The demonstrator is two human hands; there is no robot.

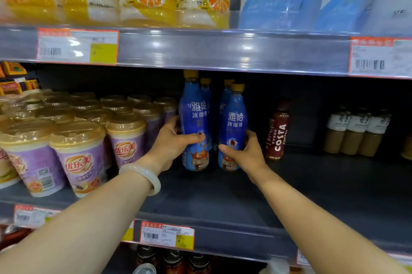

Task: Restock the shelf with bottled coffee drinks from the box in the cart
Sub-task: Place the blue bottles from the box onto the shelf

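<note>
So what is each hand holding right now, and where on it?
Each grips a blue coffee bottle by its lower body. The left hand holds the left front bottle, the right hand the right front bottle, both standing on the shelf.

Both forearms are bare, with no sleeves showing anywhere in view. The left wrist wears a smooth, pale, milky-white bangle, rounded and glossy like jade. The right wrist carries nothing; no rings show on the fingers.
</note>
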